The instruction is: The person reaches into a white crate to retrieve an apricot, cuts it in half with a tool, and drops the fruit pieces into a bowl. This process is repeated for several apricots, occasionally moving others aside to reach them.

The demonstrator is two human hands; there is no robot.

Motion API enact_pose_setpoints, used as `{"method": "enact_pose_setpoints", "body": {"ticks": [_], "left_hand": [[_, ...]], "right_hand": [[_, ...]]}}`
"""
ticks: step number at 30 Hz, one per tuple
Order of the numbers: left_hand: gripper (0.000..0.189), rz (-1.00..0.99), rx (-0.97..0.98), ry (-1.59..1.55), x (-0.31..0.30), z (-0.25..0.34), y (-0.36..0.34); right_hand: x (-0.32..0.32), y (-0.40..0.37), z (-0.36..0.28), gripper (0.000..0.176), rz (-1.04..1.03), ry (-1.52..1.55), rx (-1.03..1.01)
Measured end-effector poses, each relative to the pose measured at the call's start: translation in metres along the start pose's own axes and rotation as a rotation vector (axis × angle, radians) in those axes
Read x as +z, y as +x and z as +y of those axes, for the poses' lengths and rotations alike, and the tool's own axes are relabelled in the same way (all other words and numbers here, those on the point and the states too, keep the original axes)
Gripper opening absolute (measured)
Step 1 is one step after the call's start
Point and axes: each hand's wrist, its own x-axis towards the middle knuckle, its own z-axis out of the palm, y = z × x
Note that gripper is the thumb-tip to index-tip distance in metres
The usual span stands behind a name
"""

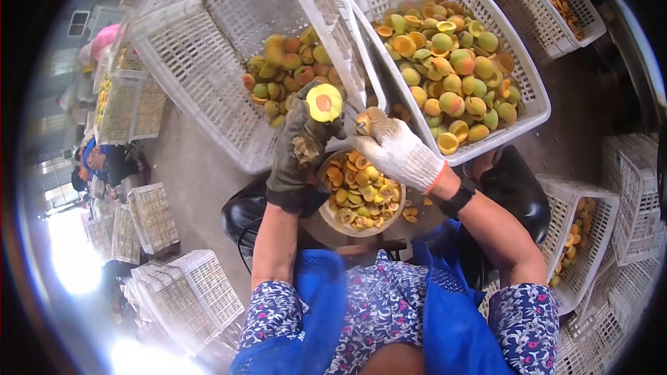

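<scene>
My left hand [300, 140], in a dark worn glove, holds up a halved peach [324, 103] with its cut face and reddish pit hollow showing. My right hand [392, 147], in a white knit glove, is closed just right of it, gripping something small at the fingertips [363, 123] that I cannot make out. Below both hands sits a round bowl [333, 214] full of peach scraps and pits. A tilted white crate [208, 69] behind the left hand holds whole peaches [288, 62]. A second white crate [535, 107] on the right holds peach halves [451, 76].
Empty white crates are stacked at the left [149, 219] and lower left [201, 292]. Another crate [590, 236] at the right holds a few peaches. A crate [556, 0] at the top right holds small pieces. Other people sit at the far left [104, 163].
</scene>
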Motion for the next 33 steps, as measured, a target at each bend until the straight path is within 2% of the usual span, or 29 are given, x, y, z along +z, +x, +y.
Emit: {"method": "enact_pose_setpoints", "body": {"ticks": [2,3,4,6,7,8,10,11,12,14,16,18,20,22,24,25,27,28,29,30,33], "left_hand": [[0.048,-0.072,0.029,0.148,0.027,0.015,-0.009],[0.051,0.009,-0.076,-0.148,0.036,0.008,-0.012],[0.051,0.006,-0.079,-0.149,0.04,0.003,-0.012],[0.053,-0.107,0.08,-0.085,0.045,-0.007,-0.009],[0.057,-0.092,0.192,0.167,0.055,-0.003,-0.012],[0.057,-0.096,0.192,0.166,0.058,-0.011,-0.01],[0.061,-0.061,0.196,-0.081,0.058,-0.033,-0.008],[0.061,-0.013,0.237,0.09,0.057,-0.037,-0.006],[0.061,-0.017,0.232,0.091,0.055,-0.044,-0.005],[0.059,0.049,0.341,0.133,0.05,-0.059,-0.001],[0.055,0.09,0.363,0.12,0.052,-0.067,0.001],[0.052,0.189,0.496,0.515,0.055,-0.063,-0.002],[0.049,0.166,0.492,0.494,0.061,-0.056,-0.005],[0.048,0.147,0.487,0.472,0.06,-0.053,-0.006],[0.047,0.033,0.597,0.754,0.053,-0.048,-0.004],[0.047,0.04,0.597,0.755,0.053,-0.042,-0.005],[0.048,-0.048,0.293,0.536,0.056,-0.028,-0.007],[0.048,-0.043,0.296,0.537,0.056,-0.031,-0.007],[0.049,-0.018,0.165,0.269,0.056,-0.037,-0.007],[0.05,0.011,0.034,0.002,0.054,-0.039,-0.008],[0.049,0.0,0.021,-0.038,0.051,-0.037,-0.01]], "right_hand": [[-0.005,-0.001,-0.003,0.018,0.009,-0.053,-0.004],[-0.006,-0.002,-0.004,0.018,0.016,-0.074,0.006],[-0.006,-0.003,-0.005,0.018,0.023,-0.093,0.014],[-0.004,-0.007,-0.005,0.018,0.01,-0.108,0.032],[-0.004,-0.009,-0.006,0.018,0.027,-0.124,0.049],[-0.004,-0.01,-0.006,0.019,0.044,-0.142,0.066],[-0.003,-0.015,-0.009,0.019,0.059,-0.163,0.068],[-0.001,-0.017,-0.009,0.018,0.075,-0.182,0.067],[0.001,-0.018,-0.008,0.018,0.076,-0.183,0.074],[0.005,-0.02,-0.007,0.018,0.031,-0.063,0.102],[0.003,-0.021,-0.006,0.017,0.029,-0.084,0.069],[0.003,-0.022,-0.005,0.015,-0.032,0.027,0.089],[-0.002,-0.02,-0.004,0.017,-0.099,0.018,0.1],[-0.008,-0.016,-0.005,0.024,-0.135,0.5,0.405],[-0.008,-0.017,-0.003,0.028,-0.157,0.577,0.476],[-0.008,-0.017,-0.002,0.032,-0.18,0.651,0.546],[-0.011,-0.017,0.001,0.033,-0.244,0.72,0.615],[-0.012,-0.015,0.0,0.034,-0.3,0.787,0.687],[-0.038,0.0,-0.013,0.034,-0.432,0.874,0.848],[-0.037,0.001,-0.014,0.034,-0.44,0.879,0.84],[-0.036,0.003,-0.017,0.036,-0.48,0.914,0.876]]}}
